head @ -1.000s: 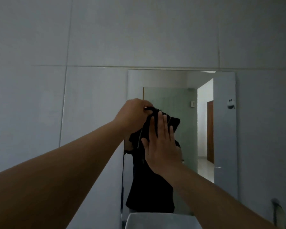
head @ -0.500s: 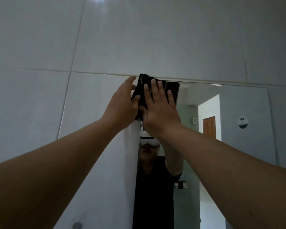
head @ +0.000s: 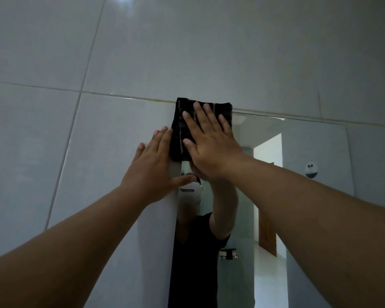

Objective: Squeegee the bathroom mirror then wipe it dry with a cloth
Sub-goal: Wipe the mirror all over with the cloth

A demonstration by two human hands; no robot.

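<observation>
A dark folded cloth [head: 180,134] lies flat against the top left corner of the wall mirror [head: 298,196]. My right hand [head: 209,141] presses on it with the palm, fingers spread and pointing up. My left hand [head: 156,167] is flat on the tiled wall just left of the cloth, fingertips touching its left edge and holding nothing. The mirror reflects a person in a dark shirt, a doorway and a wooden door. No squeegee is in view.
Large pale wall tiles [head: 98,52] surround the mirror, with a grout line running along its top edge. A small round sticker [head: 311,170] shows on the reflected wall at the right. A metal fitting [head: 228,254] appears in the reflection lower down.
The cloth went from mid-mirror up to the top left corner. My left hand has let go of the cloth and now lies flat beside it; my right hand stays pressed on it.
</observation>
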